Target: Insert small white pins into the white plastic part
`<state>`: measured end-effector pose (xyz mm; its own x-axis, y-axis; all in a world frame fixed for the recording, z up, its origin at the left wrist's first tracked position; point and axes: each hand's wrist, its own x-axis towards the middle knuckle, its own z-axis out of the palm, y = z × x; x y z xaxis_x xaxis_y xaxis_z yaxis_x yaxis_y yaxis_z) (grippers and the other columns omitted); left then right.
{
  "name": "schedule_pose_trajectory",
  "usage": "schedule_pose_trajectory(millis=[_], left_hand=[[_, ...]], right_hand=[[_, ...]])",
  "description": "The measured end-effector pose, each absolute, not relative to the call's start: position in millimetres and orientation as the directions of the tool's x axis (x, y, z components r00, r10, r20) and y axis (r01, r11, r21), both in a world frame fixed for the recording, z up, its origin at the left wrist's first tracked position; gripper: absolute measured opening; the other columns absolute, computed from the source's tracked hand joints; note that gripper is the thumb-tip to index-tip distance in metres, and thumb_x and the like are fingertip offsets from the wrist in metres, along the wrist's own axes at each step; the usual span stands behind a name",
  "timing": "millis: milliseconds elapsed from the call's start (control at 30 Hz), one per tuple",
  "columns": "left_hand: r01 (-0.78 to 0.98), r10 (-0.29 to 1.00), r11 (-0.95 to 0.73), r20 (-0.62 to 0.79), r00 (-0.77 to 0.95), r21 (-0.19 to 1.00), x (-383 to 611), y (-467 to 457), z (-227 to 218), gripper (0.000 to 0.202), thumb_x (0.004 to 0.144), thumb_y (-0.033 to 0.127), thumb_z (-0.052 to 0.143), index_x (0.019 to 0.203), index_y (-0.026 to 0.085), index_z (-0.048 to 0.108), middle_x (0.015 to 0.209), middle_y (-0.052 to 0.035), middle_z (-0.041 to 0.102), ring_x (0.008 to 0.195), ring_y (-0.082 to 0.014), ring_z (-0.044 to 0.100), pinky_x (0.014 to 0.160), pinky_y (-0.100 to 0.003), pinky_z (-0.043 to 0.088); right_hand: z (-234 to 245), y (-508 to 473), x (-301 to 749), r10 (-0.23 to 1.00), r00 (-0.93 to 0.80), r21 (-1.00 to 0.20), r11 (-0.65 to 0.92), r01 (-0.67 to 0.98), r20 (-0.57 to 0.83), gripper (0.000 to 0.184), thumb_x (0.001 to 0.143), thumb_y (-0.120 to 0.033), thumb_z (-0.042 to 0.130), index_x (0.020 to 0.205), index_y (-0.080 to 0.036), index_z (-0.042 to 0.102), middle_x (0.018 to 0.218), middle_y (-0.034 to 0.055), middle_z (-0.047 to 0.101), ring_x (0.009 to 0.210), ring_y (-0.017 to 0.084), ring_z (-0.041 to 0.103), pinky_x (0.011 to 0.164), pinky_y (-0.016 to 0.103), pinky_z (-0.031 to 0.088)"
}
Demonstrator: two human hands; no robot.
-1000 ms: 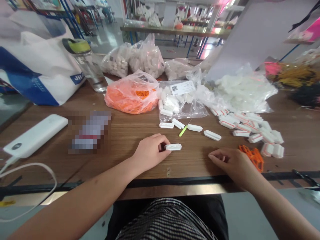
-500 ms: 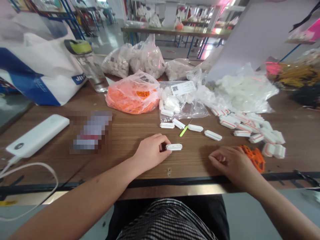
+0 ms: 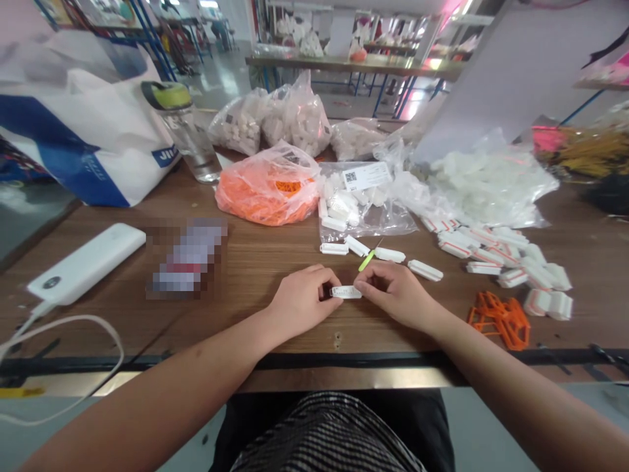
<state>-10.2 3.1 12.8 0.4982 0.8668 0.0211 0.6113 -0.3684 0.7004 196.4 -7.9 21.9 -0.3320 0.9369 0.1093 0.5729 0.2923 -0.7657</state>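
A small white oblong plastic piece (image 3: 346,292) is held level just above the brown table. My left hand (image 3: 307,295) pinches its left end between thumb and fingers. Closed on the right end of the same piece is my right hand (image 3: 396,292), thumb and forefinger together. Several similar white pieces (image 3: 425,270) lie in a loose row beyond my hands, with a thin yellow-green handled tool (image 3: 366,259) among them. Thin orange plastic frames (image 3: 501,320) are heaped to the right of my right hand.
White pieces with orange lines (image 3: 484,252) are piled at the right. Behind are an orange-filled bag (image 3: 268,190), a bag of white parts (image 3: 344,203) and a water bottle (image 3: 189,134). A white power bank (image 3: 86,262) with a cable and a blurred-out item (image 3: 189,259) lie left.
My right hand has moved left from beside the orange frames to the right end of the white piece. My left hand keeps its hold, and the view has shifted slightly.
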Motion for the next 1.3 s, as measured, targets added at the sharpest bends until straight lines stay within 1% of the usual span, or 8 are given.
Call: schedule_pose_trajectory(millis=[200,433,600,900,1000,1100,1200,1300], left_hand=[[0.612,0.866,-0.371,0.022,0.5,0.699,-10,4,13,0.008,0.077,0.023,0.069,0.084,0.022,0.066,0.076,0.0029,0.059,0.067,-0.0136,0.055,0.064,-0.028,0.04],[0.614,0.867,-0.367,0.018,0.498,0.699,-10,3,13,0.008,0.077,0.022,0.069,0.085,0.022,0.067,0.076,0.0033,0.058,0.067,-0.0131,0.055,0.065,-0.028,0.04],[0.606,0.867,-0.375,0.034,0.498,0.701,-10,2,12,0.007,0.077,0.021,0.069,0.083,0.022,0.066,0.074,0.0036,0.057,0.066,-0.0126,0.054,0.064,-0.027,0.04],[0.606,0.88,-0.358,0.039,0.474,0.711,-10,1,11,0.007,0.076,0.022,0.069,0.083,0.022,0.067,0.074,0.0035,0.057,0.065,-0.0125,0.053,0.064,-0.027,0.039],[0.617,0.885,-0.352,0.035,0.464,0.704,-10,1,11,0.006,0.077,0.022,0.068,0.083,0.022,0.067,0.073,0.0035,0.057,0.065,-0.0126,0.053,0.063,-0.027,0.039],[0.621,0.885,-0.348,0.027,0.465,0.702,-9,2,11,0.006,0.076,0.022,0.068,0.082,0.022,0.067,0.074,0.0038,0.057,0.065,-0.0122,0.053,0.064,-0.027,0.039],[0.627,0.888,-0.329,0.005,0.46,0.707,-9,3,11,0.007,0.075,0.022,0.068,0.082,0.023,0.066,0.075,0.004,0.058,0.065,-0.012,0.054,0.065,-0.027,0.04],[0.634,0.893,-0.311,-0.01,0.449,0.708,-8,3,12,0.007,0.075,0.022,0.068,0.081,0.022,0.066,0.076,0.0038,0.058,0.066,-0.0122,0.054,0.065,-0.027,0.04]], right_hand=[[14,-10,198,0.905,-0.365,-0.699,0.406,0.588,0.219,0.018,0.087,-0.023,0.057,0.07,-0.02,0.063,0.063,-0.0011,0.06,0.061,0.013,0.051,0.066,0.031,0.039],[17,-12,200,0.767,-0.5,-0.419,0.64,0.644,0.402,0.018,0.088,-0.019,0.054,0.075,-0.02,0.067,0.067,0.0009,0.063,0.067,0.017,0.057,0.075,0.038,0.037],[21,-16,202,0.713,-0.498,-0.337,0.684,0.646,0.493,0.016,0.086,-0.017,0.055,0.082,-0.019,0.071,0.068,0.0016,0.067,0.065,0.017,0.058,0.074,0.039,0.037],[16,-23,192,0.58,-0.63,0.012,0.731,0.682,0.516,0.022,0.085,-0.015,0.056,0.066,-0.018,0.066,0.058,0.0011,0.061,0.061,0.015,0.053,0.075,0.038,0.039],[21,-23,195,0.648,-0.615,-0.072,0.712,0.698,0.45,0.025,0.089,-0.018,0.053,0.068,-0.019,0.067,0.059,0.0009,0.062,0.061,0.016,0.055,0.073,0.037,0.04],[37,-4,215,0.755,-0.468,-0.233,0.611,0.757,0.46,0.026,0.092,-0.023,0.05,0.072,-0.02,0.068,0.066,0.0022,0.067,0.064,0.017,0.059,0.068,0.035,0.042],[62,43,246,0.835,0.031,-0.33,0.183,0.926,0.549,0.024,0.092,-0.027,0.051,0.08,-0.017,0.069,0.081,0.0086,0.071,0.078,0.02,0.063,0.073,0.033,0.046],[80,109,272,0.895,0.247,-0.314,-0.129,0.94,0.371,0.031,0.097,-0.024,0.043,0.101,-0.007,0.068,0.097,0.0126,0.071,0.093,0.021,0.064,0.079,0.031,0.047]])
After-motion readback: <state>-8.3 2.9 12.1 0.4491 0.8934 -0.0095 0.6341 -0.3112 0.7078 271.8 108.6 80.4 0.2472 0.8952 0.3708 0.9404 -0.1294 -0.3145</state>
